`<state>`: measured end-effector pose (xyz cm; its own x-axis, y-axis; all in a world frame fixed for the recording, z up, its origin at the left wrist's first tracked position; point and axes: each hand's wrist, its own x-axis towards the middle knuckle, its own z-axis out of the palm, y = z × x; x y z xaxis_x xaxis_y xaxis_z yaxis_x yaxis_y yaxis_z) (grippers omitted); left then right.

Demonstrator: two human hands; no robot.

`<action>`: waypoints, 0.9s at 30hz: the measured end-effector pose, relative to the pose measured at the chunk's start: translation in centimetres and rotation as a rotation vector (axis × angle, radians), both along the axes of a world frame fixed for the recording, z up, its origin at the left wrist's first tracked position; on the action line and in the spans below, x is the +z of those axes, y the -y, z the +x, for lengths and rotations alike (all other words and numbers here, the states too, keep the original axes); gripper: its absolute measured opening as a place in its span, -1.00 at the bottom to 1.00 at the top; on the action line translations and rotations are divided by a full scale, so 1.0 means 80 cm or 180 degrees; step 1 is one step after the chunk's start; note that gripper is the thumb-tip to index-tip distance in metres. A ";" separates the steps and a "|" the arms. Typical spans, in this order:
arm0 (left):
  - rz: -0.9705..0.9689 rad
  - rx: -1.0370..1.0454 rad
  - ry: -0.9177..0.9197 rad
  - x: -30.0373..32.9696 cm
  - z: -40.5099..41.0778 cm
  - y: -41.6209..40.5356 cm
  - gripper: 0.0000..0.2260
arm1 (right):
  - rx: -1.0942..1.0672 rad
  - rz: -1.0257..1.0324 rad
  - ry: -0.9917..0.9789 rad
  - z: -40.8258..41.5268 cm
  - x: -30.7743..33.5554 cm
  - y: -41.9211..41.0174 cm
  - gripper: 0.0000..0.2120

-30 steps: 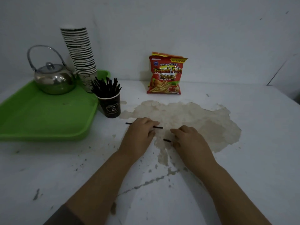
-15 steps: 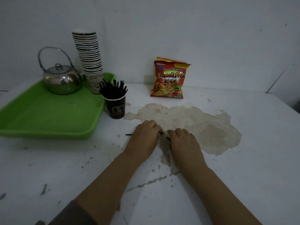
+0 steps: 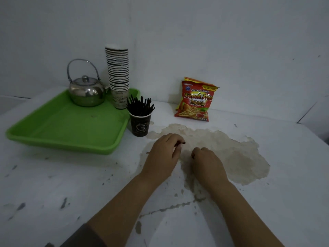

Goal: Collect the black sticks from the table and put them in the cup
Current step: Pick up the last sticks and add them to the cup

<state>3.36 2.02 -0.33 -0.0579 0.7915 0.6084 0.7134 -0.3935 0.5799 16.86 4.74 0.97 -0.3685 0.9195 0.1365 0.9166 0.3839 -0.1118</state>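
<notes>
A dark paper cup (image 3: 140, 126) packed with black sticks (image 3: 140, 106) stands on the white table beside the green tray. My left hand (image 3: 162, 155) rests on the table just right of the cup, pinched on a black stick (image 3: 183, 143) whose tip pokes out past the fingers. My right hand (image 3: 207, 164) lies beside it, curled into a fist over the spot where a second stick lay. That stick is hidden inside the fist, and no loose stick shows on the table.
The green tray (image 3: 58, 139) at left carries a metal kettle (image 3: 86, 92) and a tall stack of paper cups (image 3: 118, 75). A red French fries bag (image 3: 195, 102) leans on the wall. A brown worn patch (image 3: 231, 148) spreads under and right of my hands.
Both hands have closed on the sticks that lay flat under them; the sticks have come off the table. My view has shifted, so everything sits further right.
</notes>
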 end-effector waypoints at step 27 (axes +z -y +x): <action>0.1984 0.1386 0.1647 0.063 -0.127 -0.010 -0.88 | 0.0369 0.1725 -0.4339 -0.170 0.077 -0.035 -0.88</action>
